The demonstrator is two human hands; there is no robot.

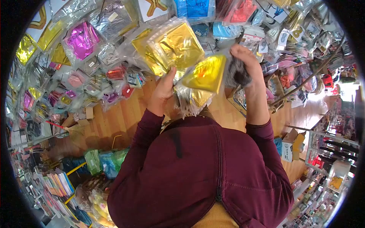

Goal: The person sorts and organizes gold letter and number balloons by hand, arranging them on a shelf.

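Note:
My left hand (pixel 164 88) is closed around the lower edge of a stack of gold foil packets (pixel 178 43) in clear plastic sleeves, its thumb on top. More packets of the bundle, silvery and gold (pixel 199 98), hang beneath this hand. A single gold foil packet (pixel 207 74) is tilted between my two hands. My right hand (pixel 248 60) has its fingers curled at the clear plastic edge of that packet. Below those fingers shows a dark, fuzzy grey patch (pixel 237 74), partly hidden by the wrist.
Bagged foil packets cover the display ahead, including a magenta one (pixel 83 40), a blue one (pixel 194 8) and a red one (pixel 241 10). A cardboard box (pixel 292 144) stands at the right on the wooden floor (pixel 102 123). Green and blue bags (pixel 108 162) lie at the left.

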